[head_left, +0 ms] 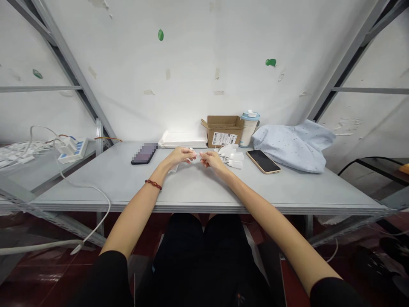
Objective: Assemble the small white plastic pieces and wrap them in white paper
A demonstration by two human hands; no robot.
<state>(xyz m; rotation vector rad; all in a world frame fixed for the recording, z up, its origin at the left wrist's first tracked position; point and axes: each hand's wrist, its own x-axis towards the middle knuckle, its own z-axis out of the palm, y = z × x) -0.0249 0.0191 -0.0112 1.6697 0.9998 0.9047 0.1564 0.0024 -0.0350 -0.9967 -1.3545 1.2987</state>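
Reaching forward over the grey tabletop [271,192], I held my two hands close to each other near its middle. My left hand [180,157] had its fingers curved toward the thumb, and my right hand [211,159] had its fingers bent in, tips facing those of the left. Something small and pale showed between the fingertips, too fine to identify; whether either hand was clamped on it I could not tell.

A cluster of translucent pieces [235,163] lay just right of my right hand, and a similar pale piece [174,169] lay beneath my left. Behind the hands stood a cardboard box [223,130], its top open, one flap out to the left and a printed label on its front; its inner back wall was visible, but its floor was hidden from me. Just beside it on the right stood a cup [247,133], capped by a blue lid [249,115] that concealed any contents. To the box's left lay a low white tray or stack [183,145], which of these I could not tell. Farther right, a phone [263,161] lay near a crumpled pale blue cloth [294,145].
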